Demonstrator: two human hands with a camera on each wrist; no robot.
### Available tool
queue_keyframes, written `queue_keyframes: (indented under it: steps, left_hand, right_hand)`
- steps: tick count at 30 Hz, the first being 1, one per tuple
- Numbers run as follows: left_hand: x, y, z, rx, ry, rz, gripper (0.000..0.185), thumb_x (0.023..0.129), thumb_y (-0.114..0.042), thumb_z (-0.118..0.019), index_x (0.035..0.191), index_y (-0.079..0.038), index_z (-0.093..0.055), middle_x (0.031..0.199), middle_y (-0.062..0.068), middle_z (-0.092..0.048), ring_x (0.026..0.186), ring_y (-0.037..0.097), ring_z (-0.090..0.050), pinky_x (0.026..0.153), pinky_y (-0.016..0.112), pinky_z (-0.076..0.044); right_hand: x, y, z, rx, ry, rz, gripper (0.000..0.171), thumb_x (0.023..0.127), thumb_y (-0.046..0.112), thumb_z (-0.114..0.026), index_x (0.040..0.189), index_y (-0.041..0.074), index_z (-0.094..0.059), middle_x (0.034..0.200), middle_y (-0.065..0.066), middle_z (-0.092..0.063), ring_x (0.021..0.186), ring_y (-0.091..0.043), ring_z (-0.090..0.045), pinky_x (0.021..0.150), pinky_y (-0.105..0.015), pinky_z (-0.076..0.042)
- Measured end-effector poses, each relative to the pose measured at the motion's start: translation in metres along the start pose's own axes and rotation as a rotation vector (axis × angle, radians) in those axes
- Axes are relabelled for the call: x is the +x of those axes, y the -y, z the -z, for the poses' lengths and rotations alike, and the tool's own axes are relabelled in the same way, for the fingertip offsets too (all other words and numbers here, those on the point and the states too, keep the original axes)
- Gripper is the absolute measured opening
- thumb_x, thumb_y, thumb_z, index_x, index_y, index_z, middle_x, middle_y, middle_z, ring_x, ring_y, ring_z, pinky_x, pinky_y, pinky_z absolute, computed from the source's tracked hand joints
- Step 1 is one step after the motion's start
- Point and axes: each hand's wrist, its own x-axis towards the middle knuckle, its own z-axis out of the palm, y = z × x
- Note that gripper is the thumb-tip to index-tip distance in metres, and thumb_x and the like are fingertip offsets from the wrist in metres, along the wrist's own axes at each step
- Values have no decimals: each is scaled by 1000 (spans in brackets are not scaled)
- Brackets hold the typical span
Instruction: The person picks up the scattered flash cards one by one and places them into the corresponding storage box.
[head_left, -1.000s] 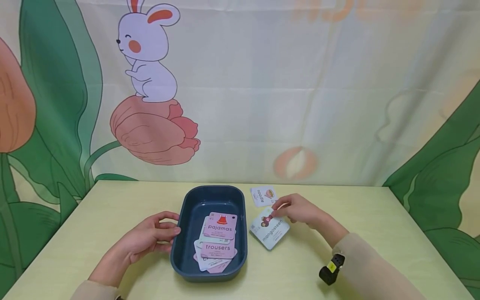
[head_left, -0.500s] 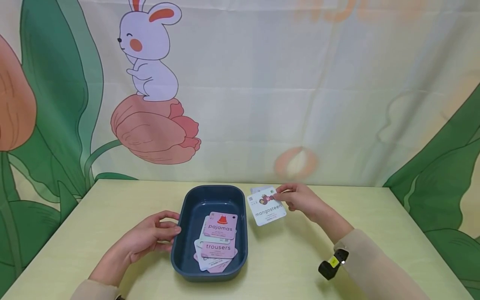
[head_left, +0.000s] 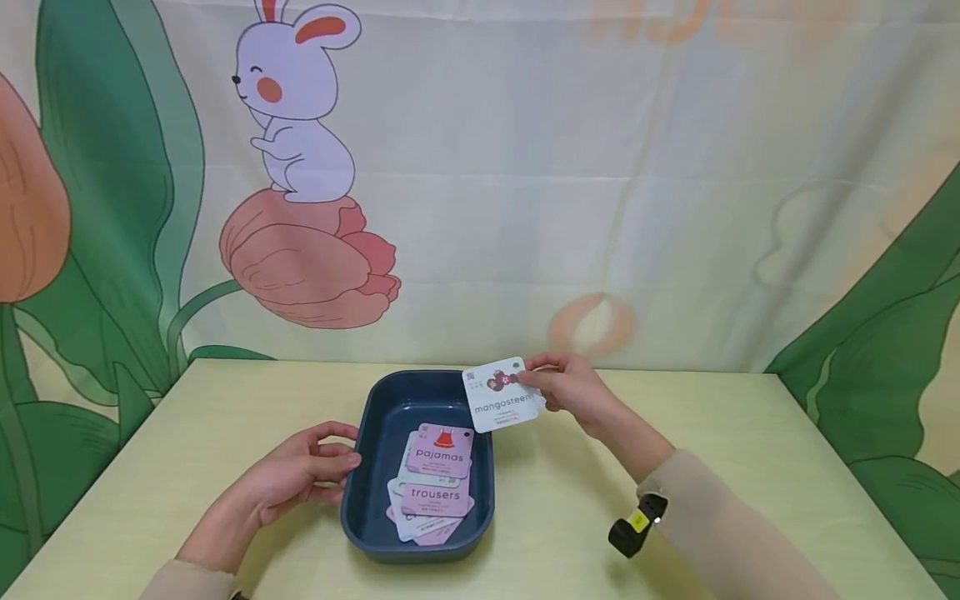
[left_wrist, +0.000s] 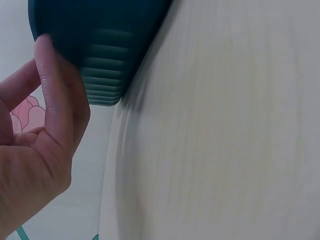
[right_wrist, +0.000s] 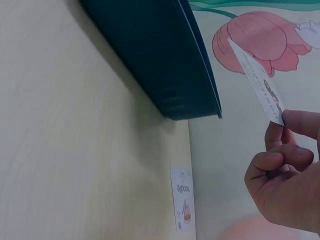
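My right hand (head_left: 566, 392) pinches a white flash card (head_left: 498, 408) printed "mangosteen", raised over the right rim of a dark blue tray (head_left: 420, 553). The right wrist view shows that card (right_wrist: 257, 77) nearly edge-on between thumb and fingertips. At the tray's left side, my left hand (head_left: 307, 467) rests its fingertips and thumb against the outer wall near the rim, fingers loosely bent. Inside the tray lie several overlapping cards, with a pink "pajamas" card (head_left: 441, 454) on top and a "trousers" card (head_left: 435, 497) below it.
A "noodle" card (right_wrist: 183, 200) lies on the table near its back edge, right of the tray; in the head view the held card and hand largely cover it. A printed cloth (head_left: 480, 183) hangs behind the pale wooden table (head_left: 555, 533).
The mangosteen card, first lying on the table in front of the noodle card, has been lifted by my right hand and carried left to the tray's rim. The left hand has stayed put.
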Motion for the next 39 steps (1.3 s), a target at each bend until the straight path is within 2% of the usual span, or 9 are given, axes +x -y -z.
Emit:
queue_keyframes:
  steps: [7,12,15,20,25,28,30,35,39]
  left_hand:
    - [2,1,0,0,3,-1,53,99,-12,-69,140,1,-39,108,14,-64,86,23,-66,73,33,-60]
    - [1,0,0,1,0,-6,51,99,-12,-69,139,1,-40,107,14,-64,85,23,-66,72,33,-60]
    - [1,-1,0,4,0,-3,51,99,-12,-69,139,1,-40,107,14,-64,85,22,-66,72,32,-60]
    - [1,0,0,3,2,-1,52,99,-13,-69,140,1,-39,107,13,-64,85,23,-66,73,32,-60]
    - [0,-1,2,-4,4,-9,52,99,-12,-69,140,2,-39,107,13,-64,84,22,-65,72,32,-60]
    - [-1,-2,3,-8,8,-8,53,99,-12,-69,140,2,-39,107,13,-64,83,22,-65,72,32,-60]
    - [-1,-2,3,-6,12,-8,53,99,-13,-69,140,2,-38,107,14,-64,84,22,-65,72,32,-60]
    - [-2,-2,2,3,21,-12,53,100,-13,-68,140,3,-38,110,15,-64,86,22,-65,73,32,-60]
    - [-1,-2,1,5,16,-7,53,100,-13,-69,140,2,-38,110,15,-64,86,22,-65,73,32,-60]
  right_hand:
    - [4,0,-19,-11,-31,7,21,94,16,-73,109,3,-69,96,-8,-74,66,-15,-60,58,-25,-37]
    - [9,-4,-33,-23,-40,14,17,91,15,-77,103,4,-72,98,-7,-71,54,-14,-37,52,-24,-27]
    - [12,-6,-41,-40,-47,2,17,91,16,-78,103,4,-73,100,-6,-70,54,-13,-35,51,-24,-26]
    - [17,-6,-51,-84,-60,-15,20,90,19,-79,105,6,-74,100,-5,-67,60,-15,-38,54,-26,-30]
    - [22,-7,-60,-103,-70,-3,19,88,18,-81,103,7,-75,101,-4,-67,60,-15,-39,51,-25,-30]
    - [24,-9,-64,-129,-78,16,19,87,17,-82,101,7,-75,97,-4,-71,66,-17,-49,50,-25,-31]
    - [24,-10,-67,-155,-74,33,18,87,17,-82,99,6,-75,95,-4,-72,76,-18,-58,55,-25,-37]
    - [24,-10,-73,-268,-72,113,15,87,15,-83,95,5,-75,87,-3,-73,85,-18,-67,73,-30,-51]
    - [23,-11,-77,-390,-95,176,13,88,15,-82,91,6,-74,81,-1,-71,77,-16,-66,67,-30,-54]
